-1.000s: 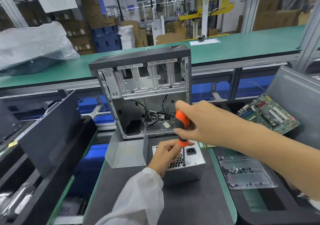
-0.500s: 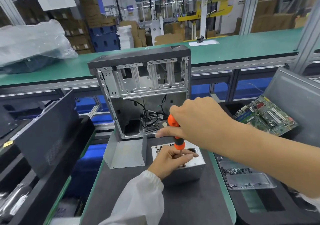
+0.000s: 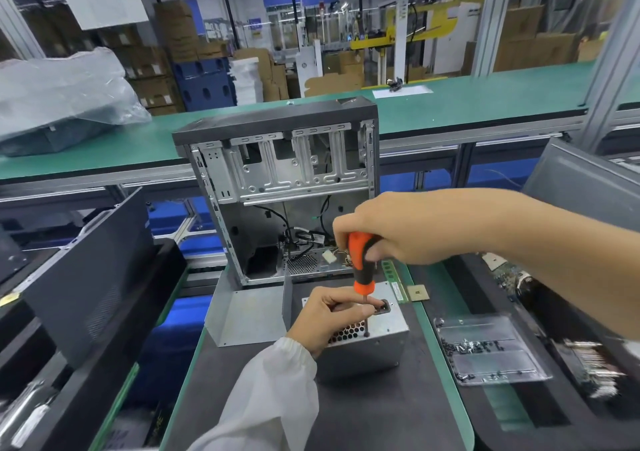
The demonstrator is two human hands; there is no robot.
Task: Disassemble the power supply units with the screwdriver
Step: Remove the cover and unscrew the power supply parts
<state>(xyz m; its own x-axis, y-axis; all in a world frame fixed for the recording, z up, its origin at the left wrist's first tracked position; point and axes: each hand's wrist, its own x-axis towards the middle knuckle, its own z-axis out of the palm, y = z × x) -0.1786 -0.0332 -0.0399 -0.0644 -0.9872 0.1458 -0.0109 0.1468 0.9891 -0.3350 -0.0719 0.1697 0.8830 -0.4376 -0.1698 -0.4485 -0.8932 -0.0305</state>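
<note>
On dark bench mat (image 3: 381, 416), ahead of open PC case (image 3: 277, 190): left hand (image 3: 332, 315) pinches screwdriver (image 3: 362, 263) shaft over power supply unit (image 3: 374, 343). Right hand (image 3: 398, 228) grips orange-black handle, shaft upright, tip on top face. Clear screw tray (image 3: 491, 350) to right.

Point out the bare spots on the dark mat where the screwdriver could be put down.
Free: the dark mat in front of the power supply unit, beside the white sleeve. Crowded: behind it, with the bent metal cover, computer case and both hands.
</note>
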